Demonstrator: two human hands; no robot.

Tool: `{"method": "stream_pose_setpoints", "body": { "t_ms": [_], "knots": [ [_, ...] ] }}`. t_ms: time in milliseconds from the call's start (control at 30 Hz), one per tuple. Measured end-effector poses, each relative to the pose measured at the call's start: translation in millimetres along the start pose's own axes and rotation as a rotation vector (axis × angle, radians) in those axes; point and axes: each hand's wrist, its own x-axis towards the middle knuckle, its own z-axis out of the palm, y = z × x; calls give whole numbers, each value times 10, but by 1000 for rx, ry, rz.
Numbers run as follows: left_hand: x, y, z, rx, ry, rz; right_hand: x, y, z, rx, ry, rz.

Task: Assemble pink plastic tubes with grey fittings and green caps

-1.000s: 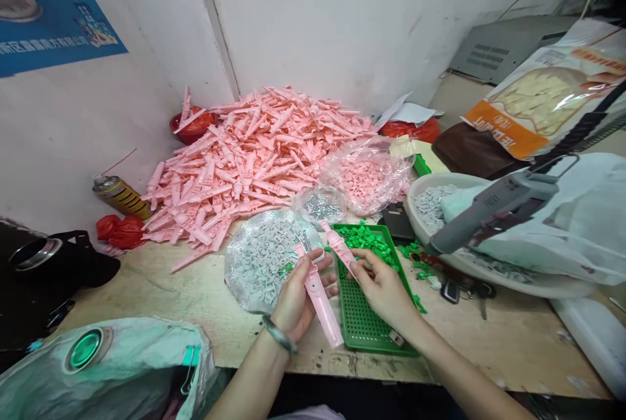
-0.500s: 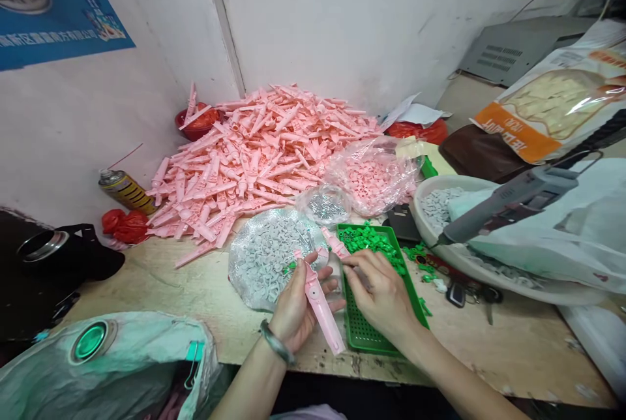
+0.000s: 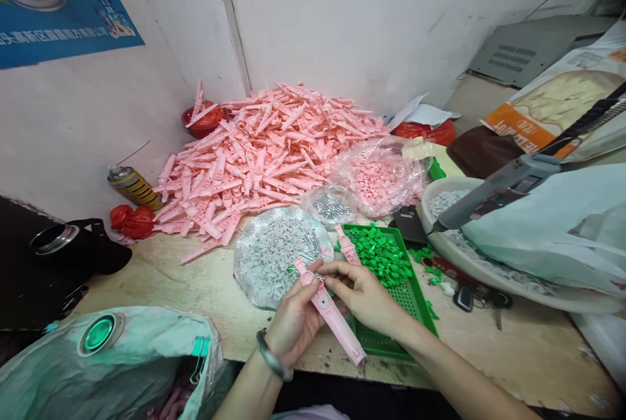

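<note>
My left hand (image 3: 292, 323) is closed around a long pink plastic handle piece (image 3: 341, 330), which slants across the palm with its wide end toward the table's front edge. A small round hole shows in its face. Against its upper part, my right hand (image 3: 369, 299) is pinched; whatever those fingertips hold is hidden. Just beyond them, a second pink piece (image 3: 348, 247) leans on the left side of a green perforated tray (image 3: 424, 299) with many small green parts (image 3: 384, 257). Left of the tray lies a clear plastic sheet of small grey-white parts (image 3: 268, 257).
A large heap of pink pieces (image 3: 264, 146) rises against the wall. Near it are a clear bag of small pink parts (image 3: 376, 175) and a bag of metal pins (image 3: 330, 203). An electric screwdriver (image 3: 493, 195) hangs over a white basin (image 3: 548, 299) at right. Keys (image 3: 463, 298) lie nearby.
My right hand has moved left from beside the tray's pink piece to the upper part of the held one. The held piece has tilted more. The view has shifted slightly.
</note>
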Motion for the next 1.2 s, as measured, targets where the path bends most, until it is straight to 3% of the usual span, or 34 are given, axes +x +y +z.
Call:
{"method": "stream_pose_setpoints", "body": {
  "t_ms": [67,133,233,333,433,633,767,900,1100,1200],
  "knots": [
    [-21,24,-23,-25,30,-7,25,30,-14,-18,23,28],
    [-38,47,-38,-33,66,-8,56,74,-36,-141,130,18],
    [-56,89,-54,-41,109,-6,104,152,-60,-477,278,-153],
    [-70,136,-67,-42,140,-11,122,192,-51,-687,281,-319],
    [-80,172,-81,-21,165,4,122,163,-82,-702,248,-372],
    [-105,187,-89,76,240,-6,187,86,-528,-778,512,-320],
    [-118,165,-60,147,236,-40,163,130,-815,-805,456,-233],
    [-124,132,-28,141,246,-39,66,209,-908,-818,364,-136],
    [-111,79,8,131,252,-19,17,223,-755,-936,245,-154],
    [-110,51,2,149,251,-9,65,236,-643,-972,247,-170]
  ]
}}
